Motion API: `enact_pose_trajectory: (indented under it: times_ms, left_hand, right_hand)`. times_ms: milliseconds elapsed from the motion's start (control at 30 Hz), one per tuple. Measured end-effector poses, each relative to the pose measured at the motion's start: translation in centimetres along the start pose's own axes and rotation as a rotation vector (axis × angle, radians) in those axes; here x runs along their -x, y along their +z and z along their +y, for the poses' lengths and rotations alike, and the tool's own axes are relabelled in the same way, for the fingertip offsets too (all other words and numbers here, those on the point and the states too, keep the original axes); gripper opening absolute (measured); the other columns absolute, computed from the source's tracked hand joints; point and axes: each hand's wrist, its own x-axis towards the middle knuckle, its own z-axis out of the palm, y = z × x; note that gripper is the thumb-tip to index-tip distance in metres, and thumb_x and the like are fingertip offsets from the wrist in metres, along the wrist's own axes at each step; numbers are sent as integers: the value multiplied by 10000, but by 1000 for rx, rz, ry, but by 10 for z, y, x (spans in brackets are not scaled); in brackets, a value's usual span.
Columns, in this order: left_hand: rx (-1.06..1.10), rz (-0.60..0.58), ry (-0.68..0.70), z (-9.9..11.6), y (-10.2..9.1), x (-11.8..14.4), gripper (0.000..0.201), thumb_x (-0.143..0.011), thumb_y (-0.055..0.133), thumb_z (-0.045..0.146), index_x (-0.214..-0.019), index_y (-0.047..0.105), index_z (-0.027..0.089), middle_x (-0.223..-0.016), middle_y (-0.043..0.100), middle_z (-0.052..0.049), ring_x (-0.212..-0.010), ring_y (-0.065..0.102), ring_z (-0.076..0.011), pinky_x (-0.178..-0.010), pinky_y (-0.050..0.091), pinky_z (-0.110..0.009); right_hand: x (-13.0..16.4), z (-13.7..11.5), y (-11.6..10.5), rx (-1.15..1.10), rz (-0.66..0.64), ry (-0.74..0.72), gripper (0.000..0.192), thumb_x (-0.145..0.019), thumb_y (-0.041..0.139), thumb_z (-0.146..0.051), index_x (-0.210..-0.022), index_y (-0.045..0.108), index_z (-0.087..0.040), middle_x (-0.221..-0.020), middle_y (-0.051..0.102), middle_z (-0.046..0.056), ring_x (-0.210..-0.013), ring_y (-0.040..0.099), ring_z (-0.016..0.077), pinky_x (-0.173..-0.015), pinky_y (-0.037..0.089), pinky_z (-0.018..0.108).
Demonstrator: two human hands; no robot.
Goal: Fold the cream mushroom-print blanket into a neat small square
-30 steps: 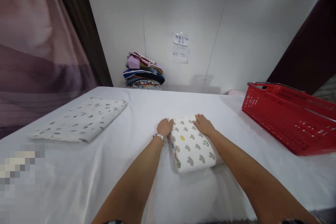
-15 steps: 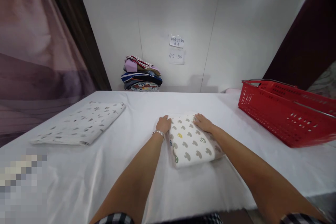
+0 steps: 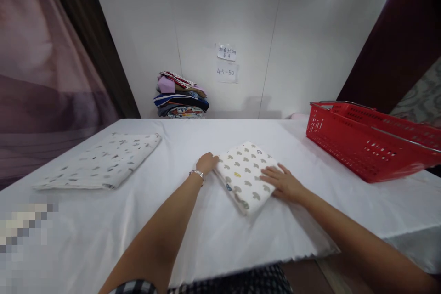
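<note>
Both hands rest on the folded cloth (image 3: 246,175) mid-table (image 3: 220,234), bare sheet open all around it. Left hand (image 3: 206,163) curls against its left edge; right hand (image 3: 283,184) lies flat, fingers (image 3: 270,175) slightly spread, on its right corner.

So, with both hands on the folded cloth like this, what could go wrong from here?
The small folded white cloth with grey mushroom-like prints lies turned at an angle, touched only at its edges by the left hand and the right hand; a push might open its layers. The white table cover under it looks loose and could wrinkle or slide. The red plastic basket stands near the right arm, so a wide move might bump it.
</note>
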Motion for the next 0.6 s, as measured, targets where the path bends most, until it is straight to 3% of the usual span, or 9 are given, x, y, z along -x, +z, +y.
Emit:
enact_pose_trajectory:
  times_ms: [67,133,233,367,467,600]
  left_hand:
    - [-18,-7,3,-5,-2,18,276,-809,401,338,-881,592,153,-1007,640,-136,-914,587,-246,-692,406,-295]
    - [-21,-23,21,-10,-1,37,263,-810,411,359,-803,591,168,-928,655,-111,-845,595,-231,-651,394,-286]
    - [-5,-27,25,-13,4,56,297,-826,400,412,-750,582,191,-848,659,-72,-776,593,-207,-609,379,-277]
    - [110,108,19,-11,13,63,247,-817,452,416,-848,576,205,-917,644,-41,-794,581,-174,-627,383,-260]
    - [189,232,63,-7,18,63,206,-799,500,355,-929,560,206,-1039,603,-37,-815,567,-150,-660,390,-251]
    - [222,305,133,-4,22,63,221,-806,503,390,-935,536,214,-1037,571,-25,-773,548,-137,-653,398,-259]
  right_hand:
    - [-7,34,-7,83,59,119,424,-813,532,-275,-1236,543,-311,-1374,440,46,-1305,329,263,-1074,121,534]
    - [-14,63,-13,98,181,329,371,-802,514,-237,-1159,615,-255,-1330,491,78,-1263,391,291,-1044,231,533]
    - [-22,79,-14,-111,392,561,394,-783,461,-186,-1139,629,-200,-1214,593,79,-1111,544,248,-952,416,415]
    - [-34,43,-4,-417,480,603,341,-760,490,-239,-1043,672,-188,-1046,675,55,-946,620,227,-842,491,362]
    - [-44,-2,3,-524,452,483,299,-773,506,-278,-1007,682,-214,-1060,666,41,-947,617,210,-829,491,332]
    - [-57,-49,-1,-504,306,231,265,-833,456,-264,-986,670,-237,-1013,667,25,-914,607,183,-804,480,319]
